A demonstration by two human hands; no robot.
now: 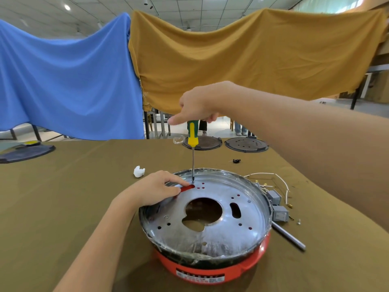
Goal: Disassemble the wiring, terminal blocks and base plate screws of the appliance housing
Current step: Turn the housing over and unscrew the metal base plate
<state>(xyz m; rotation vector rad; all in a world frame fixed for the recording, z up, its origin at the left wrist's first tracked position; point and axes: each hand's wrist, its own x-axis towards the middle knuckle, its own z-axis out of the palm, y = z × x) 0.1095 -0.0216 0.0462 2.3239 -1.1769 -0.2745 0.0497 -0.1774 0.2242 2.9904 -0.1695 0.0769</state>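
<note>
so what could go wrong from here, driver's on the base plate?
1. The left hand rests on the base plate with a fingertip right beside the tip of the screwdriver; a slip could jab it.
2. The right hand holds only the top of the handle, so the long shaft may tilt and cam out.
3. A small loose screw lies on the cloth near the grey terminal blocks; it could easily get lost.

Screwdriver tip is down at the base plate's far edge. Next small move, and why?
Probably turn the screwdriver to back that screw out. The right hand grips its handle, the shaft stands upright with its tip on the base plate, and the left hand rests beside it, steadying the housing.
</note>
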